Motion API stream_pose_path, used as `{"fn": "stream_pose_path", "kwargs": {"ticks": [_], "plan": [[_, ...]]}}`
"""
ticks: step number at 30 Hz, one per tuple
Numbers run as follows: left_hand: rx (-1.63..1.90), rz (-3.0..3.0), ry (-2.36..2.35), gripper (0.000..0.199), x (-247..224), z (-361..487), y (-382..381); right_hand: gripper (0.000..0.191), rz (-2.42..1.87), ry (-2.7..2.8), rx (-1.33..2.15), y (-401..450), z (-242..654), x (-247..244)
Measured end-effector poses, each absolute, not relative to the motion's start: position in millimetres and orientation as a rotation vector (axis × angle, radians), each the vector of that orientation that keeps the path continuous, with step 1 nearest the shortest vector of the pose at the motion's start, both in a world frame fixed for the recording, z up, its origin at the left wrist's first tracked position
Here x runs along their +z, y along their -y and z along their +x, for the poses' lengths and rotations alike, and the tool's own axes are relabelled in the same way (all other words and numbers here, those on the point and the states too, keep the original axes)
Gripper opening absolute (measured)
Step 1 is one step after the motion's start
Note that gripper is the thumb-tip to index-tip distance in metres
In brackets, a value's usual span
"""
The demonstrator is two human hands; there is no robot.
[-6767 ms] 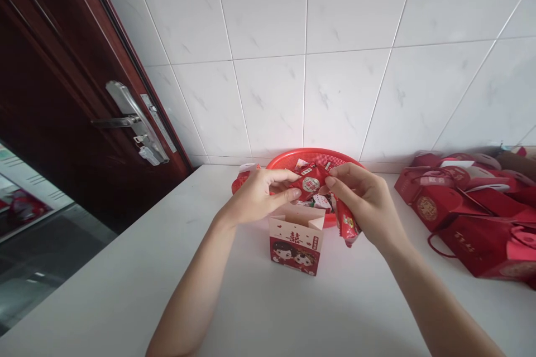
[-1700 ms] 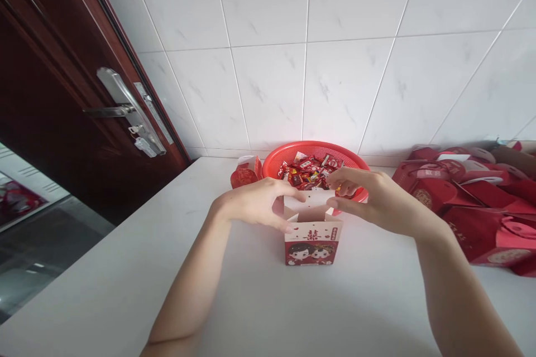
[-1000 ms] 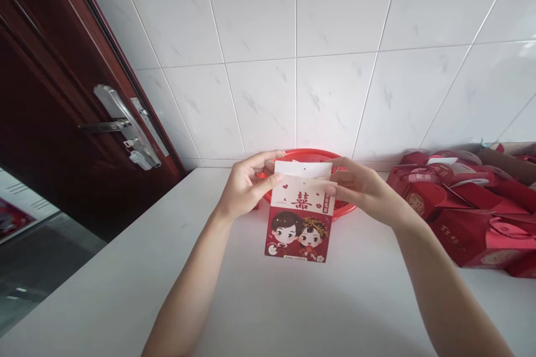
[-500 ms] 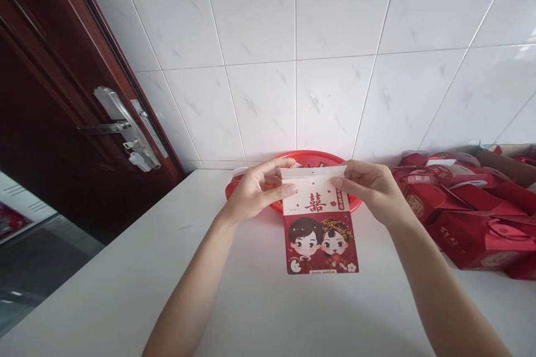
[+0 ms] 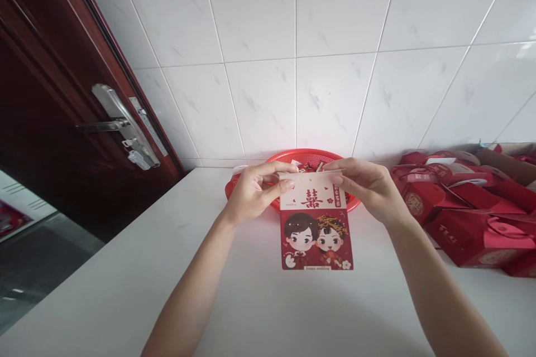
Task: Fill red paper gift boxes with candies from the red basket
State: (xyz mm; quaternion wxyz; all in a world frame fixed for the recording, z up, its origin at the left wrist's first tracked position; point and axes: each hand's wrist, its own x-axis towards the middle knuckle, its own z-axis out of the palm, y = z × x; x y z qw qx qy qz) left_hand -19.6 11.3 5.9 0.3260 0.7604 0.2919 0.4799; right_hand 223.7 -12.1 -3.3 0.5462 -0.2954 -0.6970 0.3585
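Observation:
Between both hands hangs a red and white paper gift bag (image 5: 317, 237), printed with two cartoon faces and a red character. My left hand (image 5: 259, 189) pinches its upper left corner, thumb in front and fingers behind. At the upper right corner my right hand (image 5: 364, 184) grips it in the same way. The bag's white top edge looks folded over, and it is held upright above the table. Directly behind it stands a red plastic basket (image 5: 307, 153) with small wrapped items in it, partly hidden by the bag and hands.
Several red gift boxes (image 5: 464, 234) are heaped on the right side of the white table (image 5: 251, 301). White wall tiles (image 5: 259, 106) rise behind the table. On the left is a dark red door (image 5: 54, 83) with a metal handle and hanging keys.
The white flap at the bag's top has folded down, and the bag has shifted slightly left and up. My right fingers have moved a little inward along the top edge.

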Motion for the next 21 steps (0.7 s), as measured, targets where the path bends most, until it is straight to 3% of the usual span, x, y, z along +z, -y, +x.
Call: {"fn": "stream_pose_path", "kwargs": {"ticks": [4, 8, 13, 21], "plan": [[1.289, 2.016, -0.757, 0.012, 5.9, -19.0, -11.3, 0.016, -0.734, 1.693, 0.786, 12.6, 225.1, 0.3], [1.292, 2.108, -0.805, 0.013, 5.7, -19.4, -11.5, 0.023, -0.787, 1.692, 0.757, 13.9, 224.2, 3.9], [1.298, 2.232, -0.829, 0.017, 5.3, -20.1, -11.8, 0.017, -0.763, 1.646, 0.804, 12.5, 222.1, 1.0], [1.361, 2.236, -0.821, 0.016, 2.4, -20.7, -13.5, 0.035, -0.845, 1.624, 1.037, 12.7, 222.4, 0.5]]}}
